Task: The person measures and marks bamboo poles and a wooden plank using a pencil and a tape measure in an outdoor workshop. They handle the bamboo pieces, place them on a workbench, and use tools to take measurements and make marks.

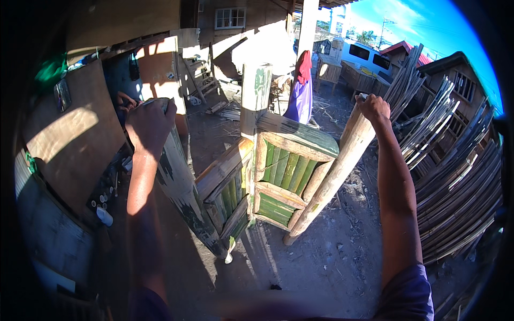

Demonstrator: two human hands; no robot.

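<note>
A wooden corner frame stands on the dirt ground in front of me, made of three thick posts joined by two panels. My left hand [149, 127] is closed over the top of the left post [187, 195], whose green paint is worn. At the top of the pale, barkless right post [334, 176], my right hand [375, 108] is closed, fingers wrapped over the end. Between them rises the middle post [255, 91]. Green bamboo slats [289, 167] fill the right panel under a wide top rail [297, 132]. The left panel [227, 195] shows similar slats, partly hidden by its post.
Bundles of bamboo poles [455, 182] lean along the right. Plywood sheets [75, 123] stand at left, where another person's arm [126, 100] shows. Purple and red cloth [301, 99] hangs on a white post. Farther back are a wooden ladder [201, 77] and a white van [364, 55].
</note>
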